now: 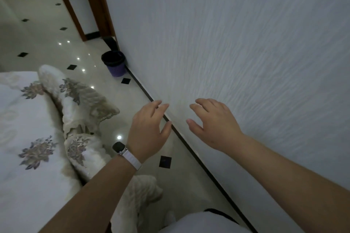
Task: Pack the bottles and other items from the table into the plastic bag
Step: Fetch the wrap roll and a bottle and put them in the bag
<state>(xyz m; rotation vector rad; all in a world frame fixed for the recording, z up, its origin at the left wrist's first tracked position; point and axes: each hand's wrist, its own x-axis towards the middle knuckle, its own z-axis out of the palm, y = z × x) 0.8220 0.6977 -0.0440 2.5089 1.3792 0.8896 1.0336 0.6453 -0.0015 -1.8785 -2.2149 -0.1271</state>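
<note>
My left hand hangs in the air over the floor beside the wall, fingers relaxed and spread, holding nothing. A watch with a white strap sits on its wrist. My right hand is raised in front of the white wall, fingers loosely spread and empty. No bottles, table or plastic bag appear in the head view.
A textured white wall fills the right side, with a dark skirting line along the glossy tiled floor. A purple waste bin stands against the wall. A bed with a flowered cover lies at the left. A brown door frame is behind.
</note>
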